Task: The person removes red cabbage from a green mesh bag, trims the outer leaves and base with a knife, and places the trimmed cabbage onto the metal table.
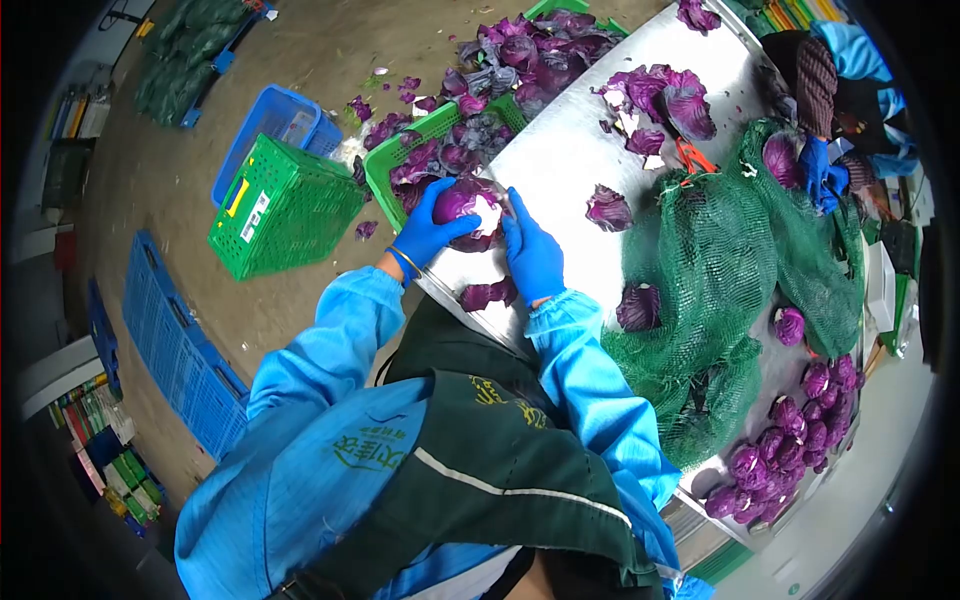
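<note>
Two blue-gloved hands are at work on the big shiny metal surface (560, 150). A heap of green mesh netting (720, 270) covers its far side, with a pile of small purple cabbages (790, 440) near one end. Beside the surface sits a green plastic crate (405, 140) full of torn purple leaves. The round purple cabbage (468, 208) rests at the surface's edge, just above that crate. The left hand (432, 228) has its grip clamped around the cabbage's side. The right hand (530, 255) presses flat against the other side, fingers together. I think it works best to hold the cabbage steady and peel loose leaves toward the crate.
</note>
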The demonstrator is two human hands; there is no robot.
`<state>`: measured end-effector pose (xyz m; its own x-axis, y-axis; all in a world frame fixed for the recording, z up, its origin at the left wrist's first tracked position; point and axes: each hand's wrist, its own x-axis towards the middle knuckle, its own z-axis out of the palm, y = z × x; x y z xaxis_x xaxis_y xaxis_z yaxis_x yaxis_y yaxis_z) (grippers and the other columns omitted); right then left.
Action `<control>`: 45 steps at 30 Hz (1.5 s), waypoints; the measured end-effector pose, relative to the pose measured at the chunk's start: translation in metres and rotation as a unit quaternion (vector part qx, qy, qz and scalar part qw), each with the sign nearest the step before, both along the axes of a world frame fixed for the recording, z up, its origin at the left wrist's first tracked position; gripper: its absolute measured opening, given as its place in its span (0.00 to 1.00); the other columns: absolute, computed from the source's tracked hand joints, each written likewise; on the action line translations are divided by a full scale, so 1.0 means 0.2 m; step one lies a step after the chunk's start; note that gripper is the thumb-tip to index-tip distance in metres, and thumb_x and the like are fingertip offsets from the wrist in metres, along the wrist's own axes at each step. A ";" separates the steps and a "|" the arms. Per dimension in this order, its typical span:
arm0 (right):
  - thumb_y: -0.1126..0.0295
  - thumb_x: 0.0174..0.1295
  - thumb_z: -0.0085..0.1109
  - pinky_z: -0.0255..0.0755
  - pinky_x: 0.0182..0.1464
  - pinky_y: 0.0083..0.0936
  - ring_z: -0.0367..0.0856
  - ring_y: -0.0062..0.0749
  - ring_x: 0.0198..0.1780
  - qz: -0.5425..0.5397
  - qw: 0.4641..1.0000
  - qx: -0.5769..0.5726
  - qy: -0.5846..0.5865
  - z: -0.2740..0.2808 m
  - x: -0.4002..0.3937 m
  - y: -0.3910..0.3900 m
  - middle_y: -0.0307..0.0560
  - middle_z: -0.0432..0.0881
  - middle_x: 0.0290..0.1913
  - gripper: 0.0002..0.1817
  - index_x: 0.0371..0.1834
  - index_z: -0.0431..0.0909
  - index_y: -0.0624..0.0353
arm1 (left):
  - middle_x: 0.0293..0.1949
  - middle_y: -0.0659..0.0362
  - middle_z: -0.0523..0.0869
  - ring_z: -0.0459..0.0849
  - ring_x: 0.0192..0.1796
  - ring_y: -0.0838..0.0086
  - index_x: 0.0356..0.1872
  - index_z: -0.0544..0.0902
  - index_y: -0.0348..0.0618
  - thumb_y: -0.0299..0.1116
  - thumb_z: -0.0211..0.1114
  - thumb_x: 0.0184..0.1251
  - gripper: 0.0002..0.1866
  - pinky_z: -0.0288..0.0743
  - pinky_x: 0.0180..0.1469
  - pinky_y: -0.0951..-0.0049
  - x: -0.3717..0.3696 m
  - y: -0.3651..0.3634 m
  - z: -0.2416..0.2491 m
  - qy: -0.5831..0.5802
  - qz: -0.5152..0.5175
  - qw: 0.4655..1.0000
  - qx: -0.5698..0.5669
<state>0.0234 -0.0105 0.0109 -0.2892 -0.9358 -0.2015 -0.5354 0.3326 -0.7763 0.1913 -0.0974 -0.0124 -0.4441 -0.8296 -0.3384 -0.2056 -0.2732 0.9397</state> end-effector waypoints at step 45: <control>0.58 0.69 0.46 0.72 0.28 0.34 0.79 0.39 0.24 -0.267 0.948 0.026 -0.170 -0.18 -0.16 0.15 0.52 0.81 0.30 0.20 0.59 0.70 0.55 | 0.54 0.47 0.71 0.77 0.54 0.62 0.64 0.54 0.38 0.29 0.76 0.46 0.46 0.82 0.48 0.69 -0.37 0.32 -0.05 0.169 0.190 0.944 0.211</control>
<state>-0.0087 0.0189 -0.0250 -0.6288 -0.6608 -0.4098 -0.0013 0.5279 -0.8493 0.1182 -0.0343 -0.0219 -0.2831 -0.7739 -0.5665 0.2749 -0.6314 0.7251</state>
